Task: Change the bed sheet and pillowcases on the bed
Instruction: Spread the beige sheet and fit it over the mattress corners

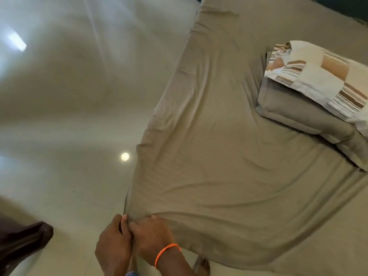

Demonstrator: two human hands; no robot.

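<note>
While both hands are bunched together at the near corner of the bed, the left hand (114, 239) and right hand (151, 235) each pinch the taupe fabric bed sheet (219, 166) there. Sheet's spread wrinkly over the mattress. Striped beige patchwork pillow (322, 80) sits on a taupe pillow (302, 116) far right.

no readable text, labels, numbers, signs
</note>
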